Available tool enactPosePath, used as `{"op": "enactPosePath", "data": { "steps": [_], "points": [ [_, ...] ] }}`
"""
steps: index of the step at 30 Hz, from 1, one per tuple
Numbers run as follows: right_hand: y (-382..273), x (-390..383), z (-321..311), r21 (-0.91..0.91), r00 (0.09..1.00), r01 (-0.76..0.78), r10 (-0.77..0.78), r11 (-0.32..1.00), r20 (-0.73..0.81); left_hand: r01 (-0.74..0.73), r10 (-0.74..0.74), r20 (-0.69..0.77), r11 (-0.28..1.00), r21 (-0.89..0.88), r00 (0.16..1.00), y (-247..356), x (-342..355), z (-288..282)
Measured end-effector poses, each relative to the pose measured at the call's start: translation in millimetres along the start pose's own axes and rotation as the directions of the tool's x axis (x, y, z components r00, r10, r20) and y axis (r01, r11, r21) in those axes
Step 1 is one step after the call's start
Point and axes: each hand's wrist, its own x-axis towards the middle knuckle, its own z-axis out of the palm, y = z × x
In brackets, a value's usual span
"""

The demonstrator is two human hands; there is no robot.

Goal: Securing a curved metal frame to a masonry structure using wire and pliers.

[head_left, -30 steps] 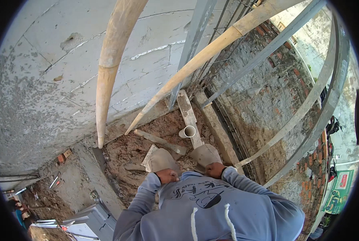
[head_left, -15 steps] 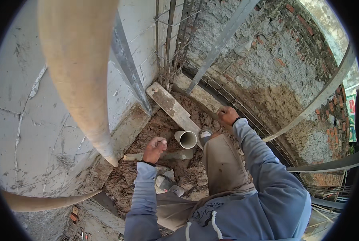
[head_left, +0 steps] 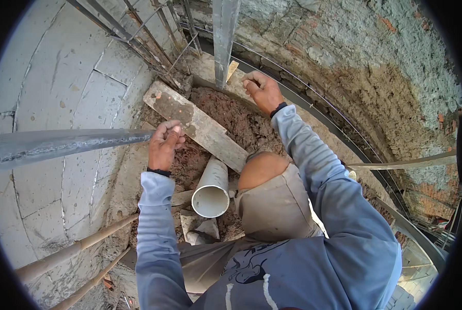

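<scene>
Left hand: fingers part curled, thumb near index, at the end of the grey bar in view; can't tell if gripping or touching it. Right hand: fingers loosely bent, partly open, just beside the foot of the metal post. Pipe: hollow, mouth toward camera, pale inner wall showing. Board lies diagonally over the soil, between the hands, upper part just beside left fingers, lower end by the knee. Pipe sits below left fingers in view, near the board.
</scene>
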Motion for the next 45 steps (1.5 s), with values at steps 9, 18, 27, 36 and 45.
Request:
{"op": "enactPosePath", "data": {
  "steps": [9,18,27,36,45],
  "points": [
    [-2,84,-44,-0.252,0.98,0.08,-0.123,0.964,-0.157,0.001,-0.001,0.003,0.998,0.064,1.0,35,80,55],
    [-4,158,-13,-0.233,0.877,0.246,-0.114,0.941,0.466,-0.033,0.032,0.004,0.976,0.214,0.999,66,142,99],
    [-10,88,-14,-0.092,0.971,0.231,-0.236,0.969,-0.045,0.067,-0.068,-0.048,0.998,-0.013,0.997,42,153,136],
    [0,34,43,0.062,0.976,0.135,-0.122,0.989,-0.18,0.069,-0.077,-0.08,0.993,-0.1,0.994,45,162,136],
    [-14,37,0,0.248,0.981,0.153,-0.116,0.957,-0.159,0.119,-0.103,-0.143,0.987,0.107,0.984,63,173,120]
  ]
}}
